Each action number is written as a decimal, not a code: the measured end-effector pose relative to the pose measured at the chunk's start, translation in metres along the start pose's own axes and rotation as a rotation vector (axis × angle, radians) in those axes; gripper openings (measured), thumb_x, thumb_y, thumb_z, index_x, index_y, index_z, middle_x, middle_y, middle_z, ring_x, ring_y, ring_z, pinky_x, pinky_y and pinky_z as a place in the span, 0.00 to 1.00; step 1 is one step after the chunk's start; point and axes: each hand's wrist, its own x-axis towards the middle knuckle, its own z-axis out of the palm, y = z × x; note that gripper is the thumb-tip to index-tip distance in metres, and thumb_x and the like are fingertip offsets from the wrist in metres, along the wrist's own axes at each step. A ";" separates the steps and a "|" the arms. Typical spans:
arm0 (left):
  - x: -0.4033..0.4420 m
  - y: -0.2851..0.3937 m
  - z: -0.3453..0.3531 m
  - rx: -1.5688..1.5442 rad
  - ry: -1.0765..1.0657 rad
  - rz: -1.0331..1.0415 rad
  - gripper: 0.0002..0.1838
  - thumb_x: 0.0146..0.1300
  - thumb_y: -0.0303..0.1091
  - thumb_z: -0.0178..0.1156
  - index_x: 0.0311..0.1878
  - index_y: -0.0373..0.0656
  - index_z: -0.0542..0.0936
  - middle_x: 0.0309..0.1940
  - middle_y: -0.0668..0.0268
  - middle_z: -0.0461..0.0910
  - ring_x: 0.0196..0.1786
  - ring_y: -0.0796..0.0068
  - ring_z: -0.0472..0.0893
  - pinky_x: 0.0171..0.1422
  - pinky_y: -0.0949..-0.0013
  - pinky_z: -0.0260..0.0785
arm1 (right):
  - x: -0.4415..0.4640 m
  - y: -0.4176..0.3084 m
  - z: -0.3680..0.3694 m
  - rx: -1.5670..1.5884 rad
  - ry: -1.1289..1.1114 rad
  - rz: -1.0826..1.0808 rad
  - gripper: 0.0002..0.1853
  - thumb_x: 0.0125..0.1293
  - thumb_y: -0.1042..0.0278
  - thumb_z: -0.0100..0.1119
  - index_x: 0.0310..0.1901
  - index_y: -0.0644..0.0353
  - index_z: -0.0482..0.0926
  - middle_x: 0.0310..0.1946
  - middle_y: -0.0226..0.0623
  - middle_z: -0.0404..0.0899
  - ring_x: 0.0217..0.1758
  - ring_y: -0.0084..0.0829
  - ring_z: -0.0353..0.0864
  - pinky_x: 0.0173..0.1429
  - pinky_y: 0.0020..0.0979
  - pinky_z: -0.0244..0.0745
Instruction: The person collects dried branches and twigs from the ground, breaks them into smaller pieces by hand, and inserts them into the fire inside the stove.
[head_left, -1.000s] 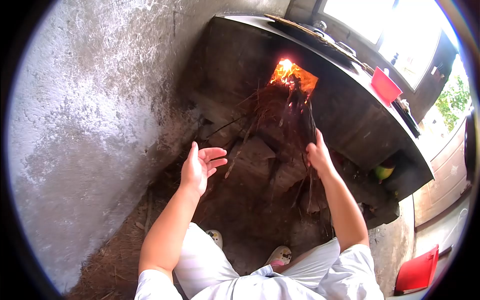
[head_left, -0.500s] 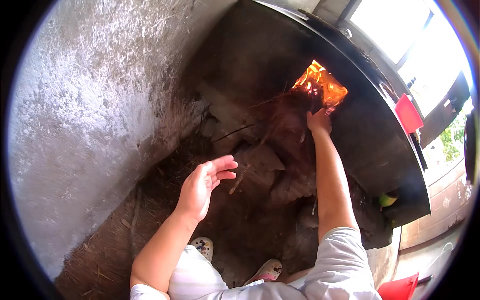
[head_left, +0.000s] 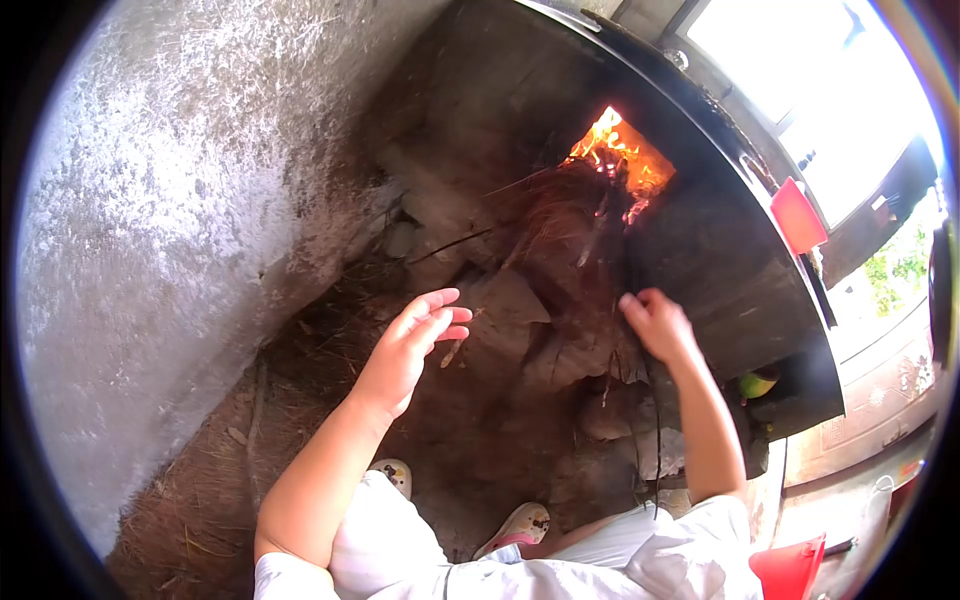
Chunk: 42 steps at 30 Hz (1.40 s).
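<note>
- the right hand [head_left: 658,322] is bent at the fingers, in front of the dark face of the stove [head_left: 720,270]; whether it pinches anything i cannot tell.
- thin dark stalks [head_left: 656,440] hang down just beside and below that hand.
- the left hand [head_left: 405,350] is in the air, fingers loosely spread and curved, a short stick [head_left: 453,352] showing just past its fingertips.
- the fire [head_left: 622,150] burns bright in the stove's square mouth, above and well apart from both hands.
- brown kindling [head_left: 565,215] spills from that mouth, down over stones [head_left: 505,315].
- a red basin [head_left: 797,216] is at the stove's upper edge.
</note>
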 end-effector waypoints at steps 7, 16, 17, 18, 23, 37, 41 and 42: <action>0.003 -0.009 0.016 0.004 -0.030 0.026 0.17 0.67 0.41 0.49 0.56 0.45 0.72 0.48 0.67 0.77 0.50 0.78 0.74 0.55 0.73 0.59 | -0.010 -0.005 0.065 -0.199 0.093 -0.290 0.34 0.56 0.63 0.59 0.63 0.61 0.59 0.42 0.49 0.72 0.36 0.50 0.79 0.37 0.44 0.75; 0.006 -0.008 0.015 0.019 -0.048 0.029 0.15 0.67 0.40 0.49 0.53 0.46 0.74 0.47 0.70 0.77 0.49 0.81 0.75 0.52 0.76 0.58 | 0.075 -0.035 0.089 0.017 0.450 -0.612 0.17 0.58 0.74 0.53 0.50 0.64 0.73 0.38 0.52 0.73 0.34 0.51 0.77 0.36 0.43 0.75; 0.007 -0.009 0.015 0.023 -0.057 0.030 0.15 0.67 0.40 0.49 0.53 0.46 0.75 0.47 0.71 0.77 0.49 0.81 0.75 0.52 0.76 0.58 | 0.089 -0.032 0.095 0.017 0.448 -0.610 0.17 0.58 0.74 0.53 0.50 0.64 0.73 0.38 0.52 0.73 0.34 0.51 0.77 0.36 0.43 0.75; 0.007 -0.009 0.015 0.028 -0.067 0.032 0.15 0.67 0.40 0.49 0.53 0.46 0.75 0.47 0.71 0.77 0.49 0.81 0.75 0.52 0.76 0.58 | 0.106 -0.026 0.103 0.061 0.523 -0.654 0.18 0.59 0.74 0.53 0.52 0.64 0.72 0.38 0.52 0.74 0.31 0.47 0.78 0.35 0.40 0.75; 0.002 -0.006 0.006 0.047 -0.041 0.041 0.15 0.67 0.40 0.49 0.53 0.46 0.75 0.47 0.71 0.77 0.49 0.80 0.75 0.50 0.77 0.59 | 0.079 -0.039 0.072 0.948 0.184 -0.113 0.26 0.61 0.75 0.53 0.62 0.62 0.64 0.31 0.38 0.74 0.20 0.21 0.72 0.24 0.26 0.70; -0.006 -0.012 0.010 0.230 -0.021 0.017 0.15 0.65 0.46 0.50 0.50 0.51 0.76 0.46 0.74 0.77 0.49 0.82 0.74 0.55 0.69 0.54 | -0.105 0.043 -0.035 0.811 -0.004 0.003 0.18 0.62 0.76 0.50 0.55 0.61 0.74 0.22 0.24 0.72 0.20 0.12 0.64 0.23 0.17 0.59; -0.006 -0.016 0.020 0.268 -0.022 0.029 0.15 0.66 0.45 0.50 0.51 0.51 0.76 0.46 0.74 0.77 0.48 0.81 0.74 0.55 0.68 0.54 | -0.162 0.055 -0.068 0.671 -0.046 0.020 0.19 0.60 0.77 0.52 0.55 0.61 0.75 0.22 0.26 0.74 0.23 0.13 0.66 0.27 0.18 0.63; -0.006 -0.016 0.023 0.267 -0.024 0.032 0.15 0.66 0.45 0.50 0.51 0.51 0.76 0.46 0.74 0.77 0.48 0.81 0.74 0.55 0.68 0.54 | -0.171 0.056 -0.074 0.671 -0.042 0.020 0.19 0.60 0.77 0.52 0.55 0.61 0.75 0.22 0.26 0.74 0.23 0.13 0.66 0.27 0.18 0.63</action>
